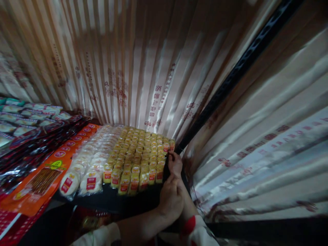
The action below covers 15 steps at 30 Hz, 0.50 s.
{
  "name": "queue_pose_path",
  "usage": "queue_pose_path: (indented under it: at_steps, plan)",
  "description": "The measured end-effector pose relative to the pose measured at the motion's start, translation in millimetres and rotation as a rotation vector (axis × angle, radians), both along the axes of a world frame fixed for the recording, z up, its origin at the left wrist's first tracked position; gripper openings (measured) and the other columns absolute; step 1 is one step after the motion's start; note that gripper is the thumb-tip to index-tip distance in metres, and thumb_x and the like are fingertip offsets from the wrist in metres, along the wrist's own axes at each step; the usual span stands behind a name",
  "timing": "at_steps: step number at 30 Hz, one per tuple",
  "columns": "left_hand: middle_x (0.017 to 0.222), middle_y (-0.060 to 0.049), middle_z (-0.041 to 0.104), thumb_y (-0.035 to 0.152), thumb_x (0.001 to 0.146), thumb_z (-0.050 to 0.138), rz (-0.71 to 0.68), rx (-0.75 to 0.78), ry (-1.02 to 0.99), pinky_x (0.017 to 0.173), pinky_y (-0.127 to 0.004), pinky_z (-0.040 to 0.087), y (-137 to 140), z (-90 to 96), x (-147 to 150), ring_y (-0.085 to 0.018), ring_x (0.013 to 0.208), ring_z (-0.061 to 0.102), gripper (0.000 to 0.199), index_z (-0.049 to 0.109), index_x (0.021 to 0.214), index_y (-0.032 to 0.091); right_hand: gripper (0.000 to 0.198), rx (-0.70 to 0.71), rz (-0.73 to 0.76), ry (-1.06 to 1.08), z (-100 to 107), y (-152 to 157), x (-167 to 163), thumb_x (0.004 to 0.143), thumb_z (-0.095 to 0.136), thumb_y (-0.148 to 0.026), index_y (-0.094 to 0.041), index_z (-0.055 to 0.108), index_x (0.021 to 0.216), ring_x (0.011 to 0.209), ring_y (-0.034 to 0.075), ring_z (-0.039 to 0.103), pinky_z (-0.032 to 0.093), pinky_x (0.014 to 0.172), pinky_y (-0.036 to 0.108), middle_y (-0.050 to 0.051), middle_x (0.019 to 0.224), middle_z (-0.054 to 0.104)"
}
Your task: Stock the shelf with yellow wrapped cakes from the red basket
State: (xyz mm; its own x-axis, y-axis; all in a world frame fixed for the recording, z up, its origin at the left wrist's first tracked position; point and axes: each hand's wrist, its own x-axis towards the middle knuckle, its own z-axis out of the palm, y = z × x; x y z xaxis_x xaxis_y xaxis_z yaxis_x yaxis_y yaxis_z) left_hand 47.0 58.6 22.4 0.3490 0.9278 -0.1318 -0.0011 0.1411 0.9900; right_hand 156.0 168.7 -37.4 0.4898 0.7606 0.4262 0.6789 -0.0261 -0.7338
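Note:
Many small yellow wrapped snack packs (135,157) stand in tight rows on a black surface, with red-and-white labels on the front ones. At the right end of these rows is my right hand (175,164), its fingers curled together just below the corner pack (172,145). Whatever those fingertips may hold is too small and dim to make out. My left hand (171,198) lies across my right arm, with the fingers closed around the wrist.
Round white packaged cakes (91,181), an orange snack bag (43,179) and dark shiny packs (38,147) lie to the left. Pale printed curtains (143,68) hang behind. A black post (220,92) slants up beside my right hand.

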Motion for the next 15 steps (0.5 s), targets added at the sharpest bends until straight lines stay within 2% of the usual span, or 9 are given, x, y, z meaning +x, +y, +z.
queue_pose_path:
  at_steps: [3,7,9,12,15]
  plan:
    - [0.127,-0.012,0.053,0.01,0.072,0.044,-0.004,0.161,0.188,0.108,-0.037,0.029,-18,3.8,-13,-0.026,0.122,0.044,0.039,0.063,0.106,0.015,0.034,-0.035,-0.024,0.03,4,-23,-4,0.075,0.042,-0.034,-0.017,0.065,0.092,0.091,0.022,0.056,0.041,0.087,0.037,0.01,0.094,0.064]
    - [0.106,-0.011,0.063,0.008,0.075,0.039,-0.055,0.329,0.25,0.093,-0.033,0.043,-47,-8.2,-56,-0.022,0.101,0.057,0.036,0.063,0.1,0.016,0.035,-0.07,-0.033,0.082,16,-69,-22,0.075,0.045,-0.035,-0.014,0.064,0.095,0.088,0.023,0.058,0.042,0.085,0.038,0.012,0.095,0.065]
    - [0.096,-0.01,0.064,0.009,0.078,0.037,-0.1,0.382,0.271,0.086,-0.03,0.045,-65,-20.4,-88,-0.019,0.091,0.059,0.034,0.064,0.096,0.017,0.036,-0.042,-0.013,0.171,23,-98,-42,0.078,0.045,-0.037,-0.014,0.062,0.1,0.081,0.02,0.06,0.045,0.081,0.036,0.011,0.095,0.065]
    - [0.091,-0.007,0.065,0.009,0.078,0.038,-0.21,0.383,0.327,0.084,-0.028,0.044,-91,-45.5,-142,-0.018,0.089,0.059,0.031,0.065,0.09,0.018,0.032,0.001,0.112,0.301,31,-147,-84,0.081,0.048,-0.038,-0.016,0.06,0.102,0.076,0.017,0.062,0.047,0.074,0.031,0.009,0.095,0.065]
    - [0.094,-0.007,0.066,0.011,0.079,0.039,-0.268,0.302,0.443,0.082,-0.027,0.045,-108,-78.8,-194,-0.017,0.088,0.059,0.03,0.066,0.091,0.016,0.024,-0.066,0.342,0.268,28,-190,-132,0.083,0.049,-0.035,-0.019,0.062,0.095,0.074,0.015,0.061,0.048,0.071,0.028,0.005,0.086,0.065]
